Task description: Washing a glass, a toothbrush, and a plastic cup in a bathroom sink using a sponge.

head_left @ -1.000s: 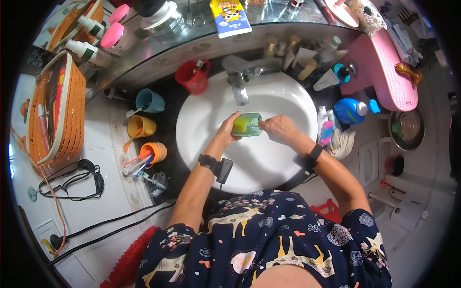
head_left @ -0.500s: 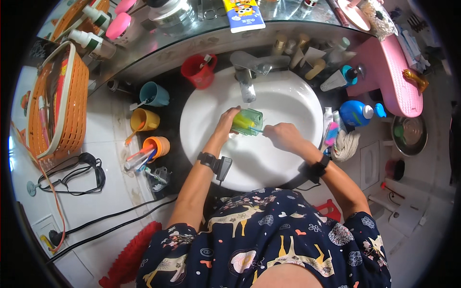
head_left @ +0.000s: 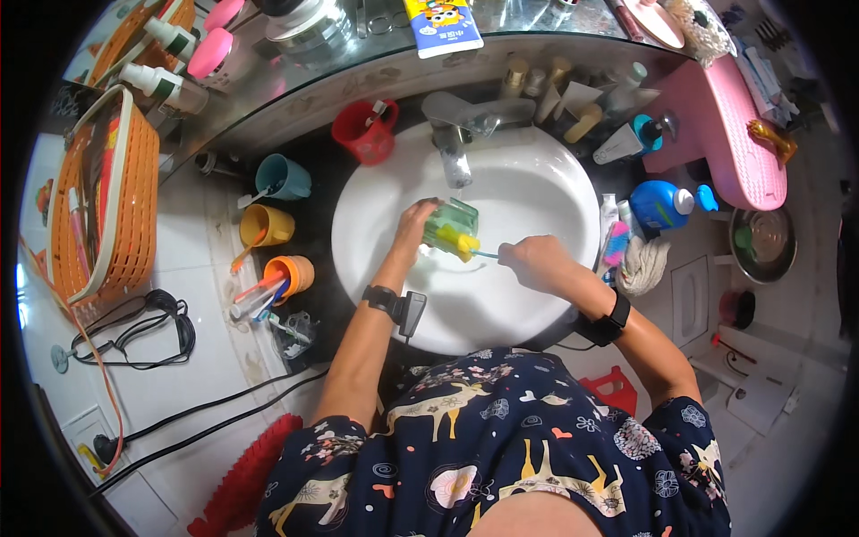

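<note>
Holding green cup [head_left: 460, 215], left hand [head_left: 413, 229] curled round side; right hand [head_left: 537, 259] fisted on brush [head_left: 461, 242], head at cup's mouth. Brush push against loose grip could drop cup into sink [head_left: 510, 309].

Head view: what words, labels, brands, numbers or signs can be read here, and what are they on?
Blue-and-yellow tube on the shelf: large printed characters beside a cartoon animal; I leave the wording uncopied.
White bottle with a green label, upper left: print too small to read.
Blue bottle, right of the sink: no readable text.
Green container in the left hand: no lettering discernible.
</note>
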Demonstrator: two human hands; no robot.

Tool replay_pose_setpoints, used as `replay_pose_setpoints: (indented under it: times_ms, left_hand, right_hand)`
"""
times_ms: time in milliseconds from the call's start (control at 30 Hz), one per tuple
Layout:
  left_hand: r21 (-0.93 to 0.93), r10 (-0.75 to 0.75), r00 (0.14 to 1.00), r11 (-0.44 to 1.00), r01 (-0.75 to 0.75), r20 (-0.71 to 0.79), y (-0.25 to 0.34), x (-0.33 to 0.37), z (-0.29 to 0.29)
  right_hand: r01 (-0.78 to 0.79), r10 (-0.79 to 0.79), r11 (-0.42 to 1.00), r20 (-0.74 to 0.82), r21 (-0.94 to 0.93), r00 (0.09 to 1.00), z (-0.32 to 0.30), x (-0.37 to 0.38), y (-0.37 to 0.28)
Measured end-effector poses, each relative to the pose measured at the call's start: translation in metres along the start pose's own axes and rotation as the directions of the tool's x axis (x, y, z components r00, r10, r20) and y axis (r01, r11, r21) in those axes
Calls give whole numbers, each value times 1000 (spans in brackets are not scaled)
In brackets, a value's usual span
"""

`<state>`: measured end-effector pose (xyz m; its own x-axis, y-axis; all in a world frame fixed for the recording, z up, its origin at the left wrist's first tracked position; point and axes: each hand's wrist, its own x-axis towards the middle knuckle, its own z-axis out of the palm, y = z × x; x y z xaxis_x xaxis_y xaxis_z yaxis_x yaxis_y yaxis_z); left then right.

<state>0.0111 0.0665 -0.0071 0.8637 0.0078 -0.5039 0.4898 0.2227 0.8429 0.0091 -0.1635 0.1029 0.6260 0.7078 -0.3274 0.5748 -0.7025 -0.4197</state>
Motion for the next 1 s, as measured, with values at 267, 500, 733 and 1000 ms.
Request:
replay_pose_setpoints:
  times_ms: [267, 500, 733, 1000]
  left_hand:
    - [-31, -49, 997, 998, 51, 57, -9, 0, 21]
    - [-39, -136, 991, 990, 136, 13, 6, -1, 21]
    - [-89, -98, 995, 991, 98, 0, 4, 5, 3]
    - [1, -116, 993, 993, 116, 0, 3, -3, 26]
  right_hand:
    - [-71, 71, 997, -144, 8, 987, 27, 11, 3]
    - [-168, 131, 975, -231, -147, 964, 27, 6, 7]
    - [-127, 121, 991, -110, -48, 987, 22, -6, 4]
    - [-157, 153, 987, -126, -26, 980, 38, 1, 16]
